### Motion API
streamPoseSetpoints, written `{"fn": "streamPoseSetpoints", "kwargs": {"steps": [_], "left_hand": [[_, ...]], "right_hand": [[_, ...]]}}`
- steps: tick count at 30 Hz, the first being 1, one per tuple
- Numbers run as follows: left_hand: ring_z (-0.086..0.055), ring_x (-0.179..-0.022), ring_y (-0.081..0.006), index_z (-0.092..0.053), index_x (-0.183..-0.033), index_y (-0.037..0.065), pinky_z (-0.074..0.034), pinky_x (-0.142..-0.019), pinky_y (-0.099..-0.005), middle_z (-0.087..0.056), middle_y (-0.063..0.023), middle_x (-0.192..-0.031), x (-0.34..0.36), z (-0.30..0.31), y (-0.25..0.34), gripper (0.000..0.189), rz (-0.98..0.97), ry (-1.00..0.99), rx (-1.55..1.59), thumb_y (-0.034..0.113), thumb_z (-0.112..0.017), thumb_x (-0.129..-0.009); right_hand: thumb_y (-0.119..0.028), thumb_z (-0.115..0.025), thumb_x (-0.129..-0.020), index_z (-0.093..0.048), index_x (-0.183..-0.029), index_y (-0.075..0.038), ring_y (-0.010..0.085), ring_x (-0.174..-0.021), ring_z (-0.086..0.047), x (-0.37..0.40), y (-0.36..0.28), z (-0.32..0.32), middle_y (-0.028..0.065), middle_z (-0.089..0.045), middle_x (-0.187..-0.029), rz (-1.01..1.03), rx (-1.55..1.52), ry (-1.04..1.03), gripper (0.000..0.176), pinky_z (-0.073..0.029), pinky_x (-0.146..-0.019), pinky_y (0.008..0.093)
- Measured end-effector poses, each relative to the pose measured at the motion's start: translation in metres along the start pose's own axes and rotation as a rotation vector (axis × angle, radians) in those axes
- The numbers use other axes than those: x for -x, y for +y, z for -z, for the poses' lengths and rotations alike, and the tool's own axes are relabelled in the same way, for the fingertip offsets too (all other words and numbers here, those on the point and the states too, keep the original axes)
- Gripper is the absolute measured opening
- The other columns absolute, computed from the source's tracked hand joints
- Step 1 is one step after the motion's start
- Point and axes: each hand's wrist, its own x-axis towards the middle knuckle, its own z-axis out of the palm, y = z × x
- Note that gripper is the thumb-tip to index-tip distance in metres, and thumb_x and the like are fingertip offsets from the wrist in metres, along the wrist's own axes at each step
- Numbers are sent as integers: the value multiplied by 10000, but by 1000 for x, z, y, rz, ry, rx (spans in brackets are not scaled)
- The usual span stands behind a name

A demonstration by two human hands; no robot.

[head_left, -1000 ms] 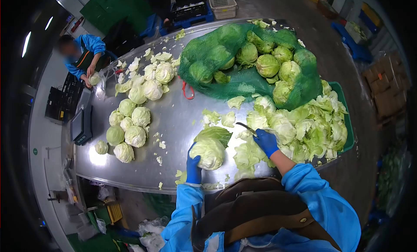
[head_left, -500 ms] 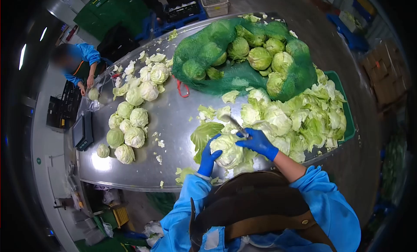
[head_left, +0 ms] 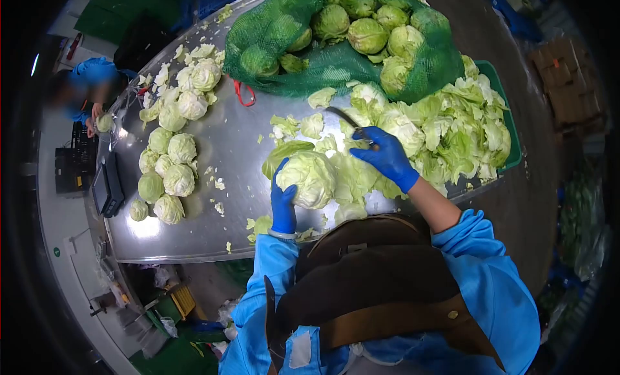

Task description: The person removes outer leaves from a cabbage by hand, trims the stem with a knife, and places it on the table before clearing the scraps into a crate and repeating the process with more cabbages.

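Head view: left hand [head_left: 283, 204] cupped wide, holding a cabbage [head_left: 307, 180]; right hand [head_left: 386, 156] curled round a curved knife [head_left: 343, 116]; green wall sign [head_left: 57, 252] too small to read.

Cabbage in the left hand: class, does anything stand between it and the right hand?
Nothing visible stands between the cabbage in the left hand and the right hand. Loose leaves lie on the table there, seemingly below the gap.

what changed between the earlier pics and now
Since the last picture, the right hand has let go of the cabbage and moved rightward and forward with the knife. The left hand still holds the cabbage; the net bag and grouped cabbages stayed put.
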Motion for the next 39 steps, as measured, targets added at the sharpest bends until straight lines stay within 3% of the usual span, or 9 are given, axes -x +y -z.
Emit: {"fn": "streamPoseSetpoints", "kwargs": {"steps": [5, 14, 15, 18, 22, 25, 32, 35, 39], "left_hand": [[-453, -1284, -266, -379, -1414, -11, -356, -1088, -384, -471, -144, -1381, -7, -7, 9, 870, -71, -169, -292, 364, -750, -723], [-427, -1310, -263, -395, -1404, -17, -315, -1108, -388, -462, -148, -1406, -2, 6, 2, 857, -24, -271, -288, 363, -749, -723], [-426, -1311, -263, -398, -1402, -18, -314, -1107, -386, -464, -149, -1405, -2, 2, 2, 848, -36, -270, -305, 359, -745, -726], [-440, -1298, -255, -417, -1390, -11, -321, -1102, -383, -477, -143, -1395, -6, -3, 5, 813, 3, -228, -338, 304, -757, -722], [-529, -1195, -311, -505, -1314, 30, -433, -1003, -407, -558, -164, -1260, -9, -26, 9, 746, -96, -190, -961, 318, -804, -695], [-518, -1184, -367, -458, -1336, 26, -460, -968, -432, -507, -196, -1273, -8, -37, -9, 908, -73, -97, -1154, 346, -881, -600], [-495, -1195, -375, -396, -1362, 13, -441, -991, -433, -455, -215, -1299, -6, -37, -23, 1033, -145, -81, -1157, 385, -911, -548], [-501, -1191, -368, -408, -1352, 26, -444, -985, -436, -465, -211, -1290, -10, -38, -20, 1018, -190, -140, -1233, 393, -909, -546], [-472, -1201, -363, -401, -1346, 33, -415, -1014, -427, -448, -194, -1287, 0, -16, -27, 973, -189, -93, -1094, 343, -905, -575]], "right_hand": [[-439, -815, -688, -584, -1239, -84, 237, -812, -606, 2, -58, -25, 99, -639, -1043, 82, 138, -239, 695, -495, -747, 337], [-258, -675, -772, -671, -883, -100, 323, -748, -642, 2, -29, -26, 106, -648, -832, 191, 143, -211, 193, -497, -660, 415], [-269, -688, -770, -669, -922, -88, 320, -776, -649, -3, -25, -23, 122, -665, -875, -57, 184, -189, 238, -503, -675, 408], [-375, -786, -738, -656, -1070, -67, 242, -693, -620, -8, -14, -18, 105, -667, -865, -4, 215, 0, 470, -498, -667, 331], [-513, -755, -729, -597, -1212, -69, 333, -1067, -605, 8, -42, -35, 164, -618, -1159, -76, 98, -373, 676, -468, -920, 401], [-533, -761, -709, -570, -1240, -73, 340, -1101, -577, 15, -9, -58, 163, -561, -1241, -103, 238, -413, 728, -461, -925, 406], [-505, -768, -723, -642, -1052, -61, 327, -839, -629, 0, 29, -59, 132, -647, -920, -24, 111, -296, 567, -499, -769, 386], [-404, -768, -769, -674, -972, -54, 133, -751, -616, -18, 95, -56, 70, -677, -881, -515, -232, -131, 416, -491, -665, 307], [-361, -771, -768, -653, -1101, -56, 150, -874, -635, 7, 64, -56, 80, -669, -990, -403, -434, -220, 467, -511, -800, 298]]}}
